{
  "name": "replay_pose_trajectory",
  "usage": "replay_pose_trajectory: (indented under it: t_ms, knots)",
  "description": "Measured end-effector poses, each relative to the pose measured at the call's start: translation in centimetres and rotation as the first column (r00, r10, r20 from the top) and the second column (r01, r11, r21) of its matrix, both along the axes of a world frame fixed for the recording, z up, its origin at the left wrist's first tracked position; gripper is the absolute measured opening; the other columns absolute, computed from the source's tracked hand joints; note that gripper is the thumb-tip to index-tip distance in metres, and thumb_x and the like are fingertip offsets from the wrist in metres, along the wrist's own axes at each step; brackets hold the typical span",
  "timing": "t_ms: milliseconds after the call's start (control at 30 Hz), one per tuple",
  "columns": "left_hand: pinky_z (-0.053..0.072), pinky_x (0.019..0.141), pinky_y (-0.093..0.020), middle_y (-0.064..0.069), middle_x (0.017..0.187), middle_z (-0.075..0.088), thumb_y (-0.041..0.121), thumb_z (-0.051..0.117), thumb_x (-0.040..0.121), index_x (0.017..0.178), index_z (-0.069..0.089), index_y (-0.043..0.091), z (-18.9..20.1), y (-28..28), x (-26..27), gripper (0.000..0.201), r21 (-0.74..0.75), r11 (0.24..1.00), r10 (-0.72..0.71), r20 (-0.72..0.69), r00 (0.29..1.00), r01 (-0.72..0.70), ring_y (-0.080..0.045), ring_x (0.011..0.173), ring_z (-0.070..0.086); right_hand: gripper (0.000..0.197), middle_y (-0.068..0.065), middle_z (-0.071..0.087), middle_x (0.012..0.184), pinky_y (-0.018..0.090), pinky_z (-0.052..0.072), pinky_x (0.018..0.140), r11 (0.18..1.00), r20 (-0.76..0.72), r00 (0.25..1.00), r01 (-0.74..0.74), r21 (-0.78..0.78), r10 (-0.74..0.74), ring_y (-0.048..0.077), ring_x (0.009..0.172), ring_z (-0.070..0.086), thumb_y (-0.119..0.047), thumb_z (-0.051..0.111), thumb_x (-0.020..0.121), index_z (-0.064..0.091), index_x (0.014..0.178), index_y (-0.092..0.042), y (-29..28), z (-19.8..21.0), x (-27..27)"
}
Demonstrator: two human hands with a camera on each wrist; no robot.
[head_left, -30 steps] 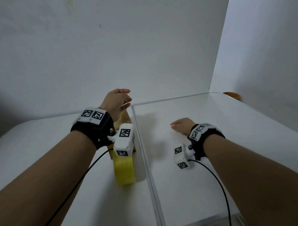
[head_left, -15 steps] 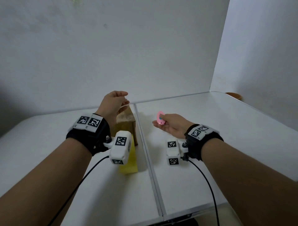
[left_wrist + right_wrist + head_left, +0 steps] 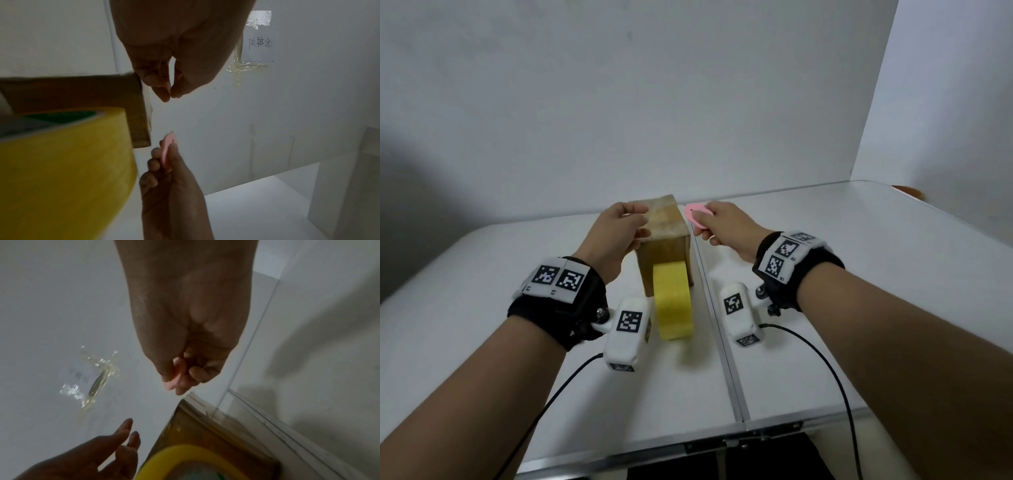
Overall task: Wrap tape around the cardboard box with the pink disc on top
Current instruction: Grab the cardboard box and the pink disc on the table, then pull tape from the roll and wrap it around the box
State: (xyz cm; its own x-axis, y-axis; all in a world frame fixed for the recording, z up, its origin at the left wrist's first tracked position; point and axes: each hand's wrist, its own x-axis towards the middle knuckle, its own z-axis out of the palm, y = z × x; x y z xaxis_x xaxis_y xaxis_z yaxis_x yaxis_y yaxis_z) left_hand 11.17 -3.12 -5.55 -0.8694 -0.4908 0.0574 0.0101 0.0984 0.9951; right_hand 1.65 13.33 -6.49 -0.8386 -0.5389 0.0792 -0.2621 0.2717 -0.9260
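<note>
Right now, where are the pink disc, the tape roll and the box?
pink disc (image 3: 697, 215), head view, its flat face.
tape roll (image 3: 674, 308), head view, its yellow outer band.
cardboard box (image 3: 667, 253), head view, its near side.

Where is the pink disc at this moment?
The pink disc is not on the cardboard box: in the head view the right hand pinches it in the air just off the box's upper right edge, above the table seam.
</note>
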Motion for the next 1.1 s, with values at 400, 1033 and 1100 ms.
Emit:
replay_pose_trajectory:
  t_ms: [400, 1033, 1100]
  knots:
    - [0.045, 0.067, -0.024, 0.002, 0.085, 0.059, 0.037, 0.065, 0.087, 0.091, 0.054, 0.016, -2.4, 0.1, 3.9, 0.024, -0.187, 0.973, -0.088, 0.245, 0.966, 0.136, -0.013, 0.072, 0.053, 0.028, 0.008, 0.073, 0.079, 0.038, 0.05, 0.083, 0.949, -0.377, 0.896, -0.13, 0.287, 0.236, 0.027, 0.085, 0.068, -0.028, 0.051, 0.096, 0.066, 0.104, -0.005, -1.7, 0.9, 2.5]
    - [0.058, 0.082, -0.039, -0.003, 0.115, 0.072, 0.04, 0.056, 0.092, 0.121, 0.064, 0.025, -2.7, 1.3, 5.6, 0.033, 0.101, 0.93, -0.365, 0.357, 0.86, 0.353, -0.02, 0.1, 0.069, 0.017, 0.007, 0.069, 0.081, 0.025, 0.039, 0.067, 0.881, -0.345, 0.872, -0.178, 0.439, 0.348, 0.014, 0.075, 0.057, -0.027, 0.059, 0.092, 0.067, 0.095, -0.012, -0.9, 1.5, 2.3]
    - [0.056, 0.082, -0.034, 0.001, 0.114, 0.069, 0.043, 0.056, 0.09, 0.122, 0.063, 0.024, -2.8, 1.4, 5.6, 0.038, 0.089, 0.928, -0.369, 0.355, 0.859, 0.361, -0.013, 0.101, 0.065, 0.025, 0.01, 0.069, 0.08, 0.029, 0.042, 0.072, 0.872, -0.346, 0.869, -0.172, 0.457, 0.353, 0.015, 0.075, 0.057, -0.026, 0.059, 0.091, 0.069, 0.101, -0.005, -0.9, 1.6, 2.1]
